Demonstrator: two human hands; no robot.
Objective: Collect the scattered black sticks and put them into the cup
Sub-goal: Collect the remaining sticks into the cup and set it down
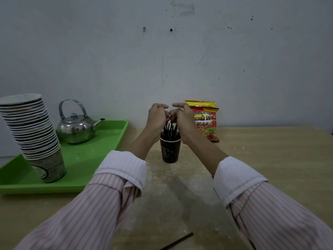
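Here, the cup (170,150) stands on the bench (270,159), black sticks (169,130) upright inside. Right hand (183,120): curled fingers pinch the stick tops. Left hand (155,118): fingers curled just beside them; whether they grip anything cannot be told. A loose stick (177,241) lies at the cup's 6 o'clock, snack packets (207,120) at 2 o'clock.

Dim, flat, bluish light. A soft shadow runs over the table (270,159) from the cup (170,150) toward the camera, so light comes from above and beyond the cup. Left of the cup, the kettle (75,129) shows small glints. Far left, the stack (32,130) leans with wide-angle bending. Detail is soft throughout.
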